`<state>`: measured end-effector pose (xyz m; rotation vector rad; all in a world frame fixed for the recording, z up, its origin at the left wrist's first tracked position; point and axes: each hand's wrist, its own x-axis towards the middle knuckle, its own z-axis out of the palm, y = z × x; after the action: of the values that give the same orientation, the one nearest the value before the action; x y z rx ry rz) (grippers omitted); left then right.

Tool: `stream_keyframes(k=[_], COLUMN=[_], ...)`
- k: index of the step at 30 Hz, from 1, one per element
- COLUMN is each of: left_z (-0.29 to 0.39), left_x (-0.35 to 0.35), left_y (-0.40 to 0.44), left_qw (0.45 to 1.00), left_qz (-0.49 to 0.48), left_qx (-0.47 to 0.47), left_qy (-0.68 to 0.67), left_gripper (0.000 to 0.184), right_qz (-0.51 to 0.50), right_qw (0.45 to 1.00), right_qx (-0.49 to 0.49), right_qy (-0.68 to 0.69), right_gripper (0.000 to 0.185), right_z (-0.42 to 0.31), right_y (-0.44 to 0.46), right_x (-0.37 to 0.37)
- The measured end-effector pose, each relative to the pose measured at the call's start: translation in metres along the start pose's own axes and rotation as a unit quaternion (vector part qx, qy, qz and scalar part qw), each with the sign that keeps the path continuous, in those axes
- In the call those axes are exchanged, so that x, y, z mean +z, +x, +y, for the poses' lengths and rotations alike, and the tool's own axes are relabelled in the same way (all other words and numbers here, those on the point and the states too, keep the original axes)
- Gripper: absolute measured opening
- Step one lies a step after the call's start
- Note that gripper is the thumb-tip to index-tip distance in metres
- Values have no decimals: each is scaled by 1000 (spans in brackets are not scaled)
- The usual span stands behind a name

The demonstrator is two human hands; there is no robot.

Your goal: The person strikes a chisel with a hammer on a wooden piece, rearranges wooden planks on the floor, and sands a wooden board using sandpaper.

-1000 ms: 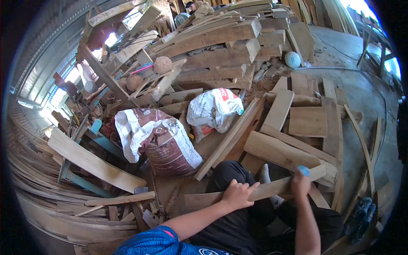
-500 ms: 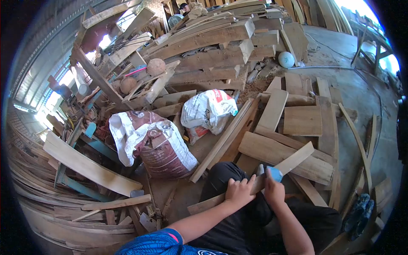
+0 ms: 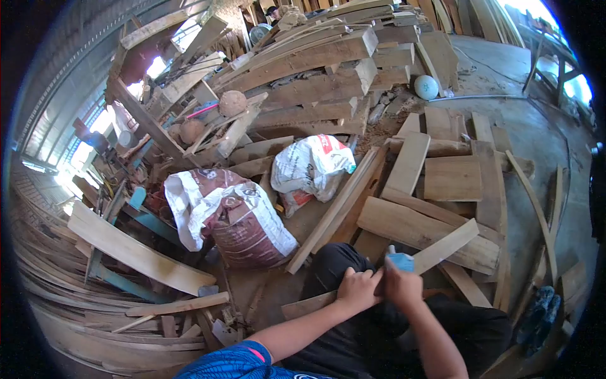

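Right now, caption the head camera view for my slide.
Left hand on a board, right hand holding something blue, two sacks beyond.

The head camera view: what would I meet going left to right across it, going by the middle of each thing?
Pale curved board → brown-and-white sack → white-and-red sack → left hand → right hand → squarish board → thin curved wood strip.

No text is legible. Far white sack (image 3: 309, 165) bears dark print and pale lettering on red; near brown-and-white sack (image 3: 243, 227) bears faint print. All too small to read.
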<state>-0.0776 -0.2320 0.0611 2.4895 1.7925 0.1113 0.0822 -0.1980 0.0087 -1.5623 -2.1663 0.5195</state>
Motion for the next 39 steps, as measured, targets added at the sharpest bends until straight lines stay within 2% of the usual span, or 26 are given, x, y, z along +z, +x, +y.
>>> stream_keyframes(k=[1,2,4,6,7,8,9,11,13,14,16,17,18,20,21,23,26,28,29,30,32,33,36,38,39], left_z=[0,-1,-5,1,1,0,2,-1,-3,0,3,3,3,3,3,4,7,8,7,4,-1,-4,-21,-24,-24], left_x=[-2,-2,-5,-7,-3,-1,-7,4,1,-3,-6,-5,-3,0,1,1,-5,-8,-10,-5,-9,-13,-26,-32,-31], left_y=[-1,-2,-5,-2,-2,-1,0,1,-1,-3,-3,-3,-2,3,3,4,5,3,2,-2,-11,-17,-41,-50,-51], left_qw=[1000,1000,1000,1000,1000,1000,1000,1000,999,999,1000,1000,1000,999,999,999,997,997,998,998,999,999,996,997,997], left_qz=[10,12,4,-10,-3,5,-11,0,10,13,-1,5,-6,-32,-31,-38,-70,-69,-64,-48,-18,9,54,26,34], left_qx=[-2,3,-3,-2,-2,-1,-3,5,10,18,18,16,18,24,26,27,13,12,13,23,33,48,76,70,69], left_qy=[-2,7,6,-1,-7,-13,-7,-12,-40,-35,-21,-19,-21,-22,-26,-24,-28,-26,-25,-17,-14,-12,-1,0,4], left_gripper=[74,75,74,72,71,70,69,70,70,70,71,71,72,75,75,76,73,74,75,78,76,75,70,68,67], right_qz=[85,98,94,166,102,45,40,40,27,75,97,77,153,180,169,113,132,109,125,112,159,212,212,108,121], right_qw=[996,995,984,972,969,981,996,997,999,995,995,991,972,954,957,980,990,994,992,993,973,962,953,980,986], right_qx=[-23,12,154,154,218,186,77,-26,-16,-55,1,106,176,241,234,157,40,-27,-26,25,167,172,215,160,85], right_qy=[-16,-3,-6,69,53,38,23,58,24,41,-16,-42,13,3,-28,-37,1,16,2,-38,-21,-13,-22,-57,-71], right_gripper=[39,37,31,27,23,21,22,41,41,38,35,32,30,29,29,30,30,26,18,16,24,24,28,39,45], right_z=[18,48,110,129,121,104,71,9,-7,8,58,86,115,133,127,104,41,35,49,69,113,136,140,101,79], right_y=[6,17,29,30,28,23,13,-9,-10,-4,10,16,19,22,19,12,-2,-2,2,8,16,14,14,10,5], right_x=[2,8,8,0,2,11,10,6,-1,0,8,9,10,-2,2,11,13,8,9,8,2,-2,-5,12,28])
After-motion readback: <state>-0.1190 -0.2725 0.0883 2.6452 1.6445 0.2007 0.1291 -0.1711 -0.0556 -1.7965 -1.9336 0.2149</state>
